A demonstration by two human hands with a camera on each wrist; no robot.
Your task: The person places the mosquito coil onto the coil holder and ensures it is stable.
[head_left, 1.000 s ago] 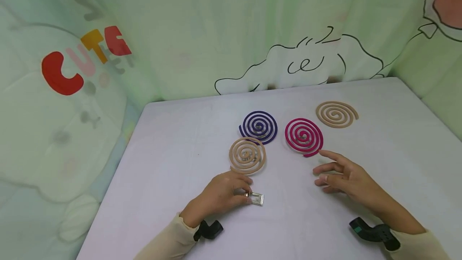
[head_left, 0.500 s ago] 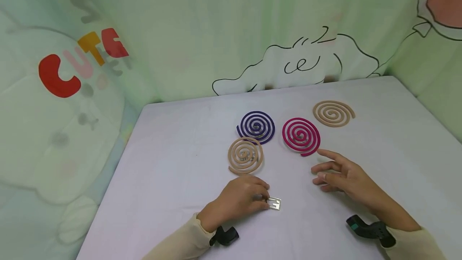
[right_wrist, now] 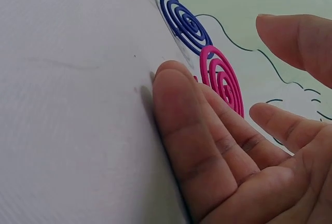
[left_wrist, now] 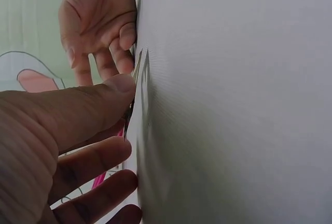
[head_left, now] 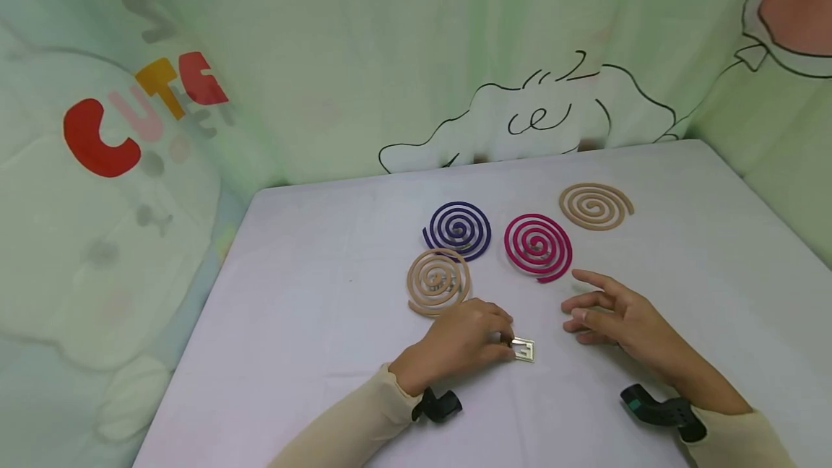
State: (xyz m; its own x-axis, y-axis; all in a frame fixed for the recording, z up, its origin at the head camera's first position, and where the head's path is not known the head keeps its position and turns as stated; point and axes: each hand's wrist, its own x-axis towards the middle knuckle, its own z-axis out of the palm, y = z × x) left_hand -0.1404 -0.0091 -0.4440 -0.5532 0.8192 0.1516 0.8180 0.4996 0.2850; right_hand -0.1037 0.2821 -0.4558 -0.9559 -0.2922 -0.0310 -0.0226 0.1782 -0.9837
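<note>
My left hand [head_left: 464,338] pinches a small flat metal mosquito coil stand [head_left: 523,349] between thumb and fingers, low over the white table. In the left wrist view the stand [left_wrist: 137,73] shows edge-on, thin and close to the tabletop. My right hand [head_left: 614,316] lies sideways at the right with fingers apart and nothing in it, below a pink mosquito coil [head_left: 538,245]. Just beyond my left hand is a beige coil [head_left: 437,282], its far edge overlapping a dark blue coil [head_left: 458,230]. Bits of metal show beneath these three coils.
Another beige coil [head_left: 594,206] lies flat at the back right of the white-covered table [head_left: 312,295]. A printed green curtain [head_left: 325,78] hangs behind the table's far edge. Both wrists carry black camera straps [head_left: 663,410].
My left hand has slid to the right with the metal coil stand, closer to my right hand. The right hand and the coils keep their places; the head view shifts slightly.
</note>
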